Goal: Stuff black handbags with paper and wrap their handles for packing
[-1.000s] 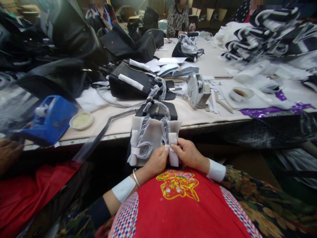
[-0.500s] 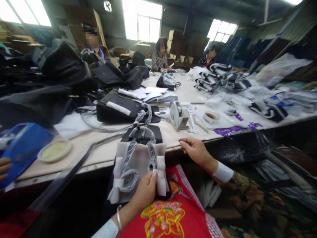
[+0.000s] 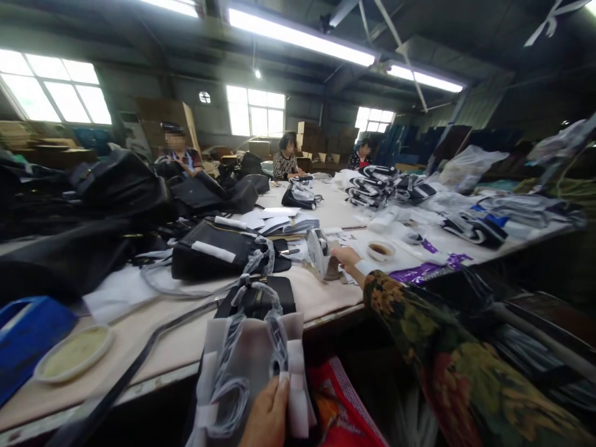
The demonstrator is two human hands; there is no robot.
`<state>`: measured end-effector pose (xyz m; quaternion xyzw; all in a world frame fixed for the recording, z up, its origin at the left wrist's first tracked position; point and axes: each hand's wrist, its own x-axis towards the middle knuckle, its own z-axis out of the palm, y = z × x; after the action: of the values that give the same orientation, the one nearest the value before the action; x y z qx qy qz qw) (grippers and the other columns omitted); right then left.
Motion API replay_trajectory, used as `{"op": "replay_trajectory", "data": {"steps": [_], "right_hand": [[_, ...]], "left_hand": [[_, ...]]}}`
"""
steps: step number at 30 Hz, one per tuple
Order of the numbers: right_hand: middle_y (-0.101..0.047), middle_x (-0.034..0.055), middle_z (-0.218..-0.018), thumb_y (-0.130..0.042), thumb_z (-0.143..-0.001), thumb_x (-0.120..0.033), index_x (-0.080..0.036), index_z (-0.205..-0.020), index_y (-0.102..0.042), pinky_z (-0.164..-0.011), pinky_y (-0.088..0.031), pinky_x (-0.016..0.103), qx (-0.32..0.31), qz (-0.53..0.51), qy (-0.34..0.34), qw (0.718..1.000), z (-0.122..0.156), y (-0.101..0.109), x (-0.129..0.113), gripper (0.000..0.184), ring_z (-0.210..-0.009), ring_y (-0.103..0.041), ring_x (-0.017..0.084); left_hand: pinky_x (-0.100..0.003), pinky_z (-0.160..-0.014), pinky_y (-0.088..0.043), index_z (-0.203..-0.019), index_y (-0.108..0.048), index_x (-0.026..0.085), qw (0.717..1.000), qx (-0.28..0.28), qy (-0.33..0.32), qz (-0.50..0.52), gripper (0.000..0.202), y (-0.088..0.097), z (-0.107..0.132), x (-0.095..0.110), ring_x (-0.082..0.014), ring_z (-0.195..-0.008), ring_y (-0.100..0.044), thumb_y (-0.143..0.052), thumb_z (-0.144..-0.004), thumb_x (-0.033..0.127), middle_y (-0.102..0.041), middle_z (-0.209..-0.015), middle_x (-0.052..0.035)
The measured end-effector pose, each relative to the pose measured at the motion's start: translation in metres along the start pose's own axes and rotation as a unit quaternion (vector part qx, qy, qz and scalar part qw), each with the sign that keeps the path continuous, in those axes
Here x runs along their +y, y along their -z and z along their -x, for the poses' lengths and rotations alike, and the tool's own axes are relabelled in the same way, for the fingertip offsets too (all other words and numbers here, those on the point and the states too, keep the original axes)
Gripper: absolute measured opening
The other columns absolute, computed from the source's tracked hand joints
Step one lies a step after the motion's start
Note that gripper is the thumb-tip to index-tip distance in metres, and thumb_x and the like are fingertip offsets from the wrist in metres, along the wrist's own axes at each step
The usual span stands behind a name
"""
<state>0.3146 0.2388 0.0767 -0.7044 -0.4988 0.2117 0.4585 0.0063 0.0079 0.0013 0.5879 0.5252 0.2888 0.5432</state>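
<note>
Reaching out over the pale cloth-covered surface (image 3: 321, 297), the right hand (image 3: 345, 256) is at the near-right end of a grey tape dispenser (image 3: 318, 251), its fingers touching or just beside the part where tape would come off; whether that grip is pinched on a strip or merely resting there, I cannot tell. Near the front edge, in front of the person, is a boxy black handbag (image 3: 267, 295), its front covered by a cloudy translucent sheet (image 3: 254, 351) and its looped handles (image 3: 276, 329) sheathed in clear crinkled plastic. The left hand (image 3: 267, 413) is at the lower end of the right-hand part of those handles, its grip closed on the bag's wrapped front, thumb uppermost, just beside a soft white foam strip (image 3: 297, 397) (the other fingers are mostly out of sight). The step in hand looks like securing this protective wrapping with tape, the right side being the part attended to. What the next move seems to call for is a short piece drawn free and torn cleanly, while the left grip holds foam and handle steady; letting go early could allow the strip to slip out of line.
</note>
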Motion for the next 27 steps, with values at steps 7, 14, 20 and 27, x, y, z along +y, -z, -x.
{"op": "replay_trajectory", "data": {"steps": [7, 14, 20, 27], "right_hand": [[-0.068, 0.0026, -0.094, -0.063, -0.098, -0.036, -0.012, -0.102, -0.066, -0.067, -0.057, 0.028, 0.005, -0.016, -0.063, 0.998, 0.014, 0.007, 0.012, 0.024, -0.077, -0.066, 0.014], [-0.061, -0.0028, -0.074, -0.060, -0.099, -0.033, -0.012, -0.092, -0.063, -0.050, -0.048, 0.019, -0.032, -0.016, -0.140, 0.989, 0.051, 0.009, 0.033, 0.022, -0.054, -0.055, 0.007], [-0.056, -0.0019, -0.060, -0.063, -0.094, -0.032, -0.009, -0.072, -0.062, -0.048, -0.039, 0.020, -0.073, -0.026, -0.115, 0.990, 0.073, 0.015, 0.021, 0.031, -0.049, -0.048, 0.006], [-0.065, 0.0008, -0.061, -0.067, -0.084, -0.044, -0.015, -0.074, -0.072, -0.053, -0.042, 0.024, -0.430, -0.059, 0.037, 0.900, 0.196, 0.016, -0.029, 0.031, -0.054, -0.052, 0.012]], "left_hand": [[-0.039, -0.090, -0.049, -0.088, -0.072, 0.017, 1.000, -0.018, 0.009, 0.018, 0.063, -0.001, -0.001, 0.000, -0.0289, -0.087, -0.063, -0.042, -0.087, 0.072, -0.073, -0.089, -0.0094], [-0.037, -0.082, -0.049, -0.088, -0.070, 0.015, 1.000, -0.024, 0.001, 0.011, 0.061, -0.002, -0.004, 0.005, -0.0297, -0.088, -0.063, -0.042, -0.088, 0.070, -0.072, -0.087, -0.0103], [-0.034, -0.077, -0.047, -0.083, -0.065, 0.016, 1.000, -0.007, -0.021, -0.016, 0.045, -0.003, 0.001, 0.009, -0.0252, -0.082, -0.062, -0.039, -0.095, 0.050, -0.070, -0.084, -0.0090], [-0.031, -0.074, -0.043, -0.081, -0.063, 0.018, 0.999, 0.002, -0.037, -0.028, 0.032, -0.006, 0.002, 0.012, -0.0200, -0.075, -0.056, -0.042, -0.096, 0.037, -0.065, -0.077, -0.0034]]}}
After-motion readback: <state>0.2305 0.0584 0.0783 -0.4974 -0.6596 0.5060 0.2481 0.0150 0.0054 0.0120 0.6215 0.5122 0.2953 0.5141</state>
